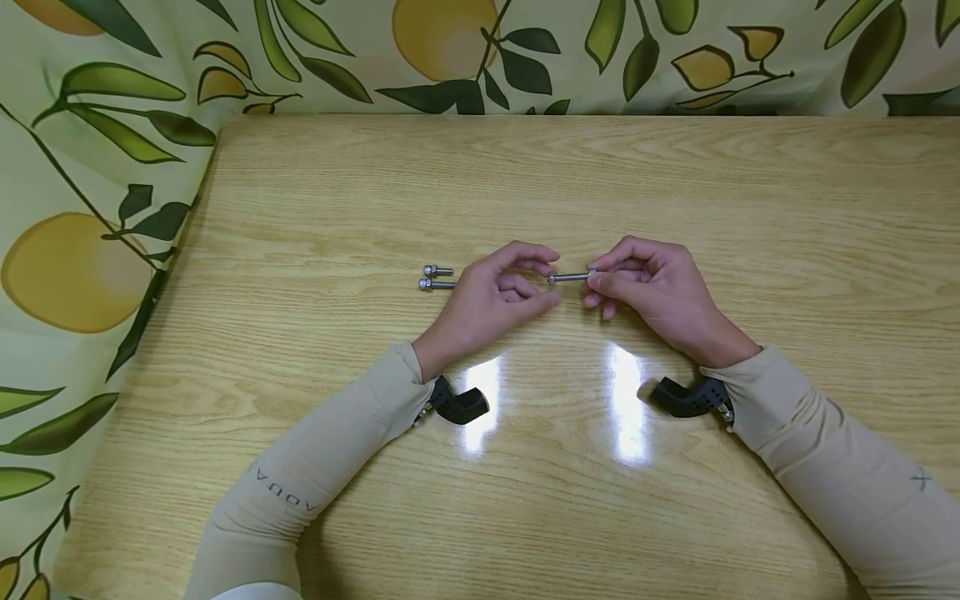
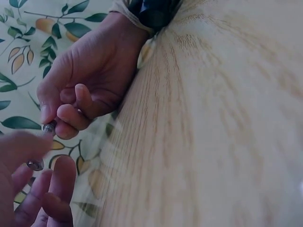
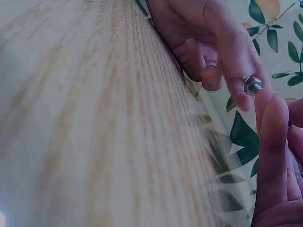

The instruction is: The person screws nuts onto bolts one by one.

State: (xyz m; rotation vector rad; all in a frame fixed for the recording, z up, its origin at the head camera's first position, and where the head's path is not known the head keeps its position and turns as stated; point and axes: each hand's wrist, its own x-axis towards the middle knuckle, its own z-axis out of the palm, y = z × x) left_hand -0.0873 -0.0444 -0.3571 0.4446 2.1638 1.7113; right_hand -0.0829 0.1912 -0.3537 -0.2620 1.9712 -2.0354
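Note:
My right hand (image 1: 652,287) pinches the head end of a silver metal bolt (image 1: 572,277) between thumb and fingers, holding it roughly level above the table. A hex nut (image 1: 552,279) sits on the bolt's left end; in the right wrist view the nut (image 3: 253,86) shows its hex faces beside the threads. My left hand (image 1: 498,287) is around that end, thumb and forefinger parted on either side of the nut without visibly gripping it. In the left wrist view, the left hand (image 2: 35,189) has its fingers spread near the nut (image 2: 34,164).
On the wood-grain table (image 1: 337,208), left of my left hand, lie a short bolt (image 1: 438,271) and a longer bolt (image 1: 435,285) with nuts on them, the longer one partly hidden by the hand. Fruit-patterned cloth (image 1: 570,58) hangs behind the table and along its left side.

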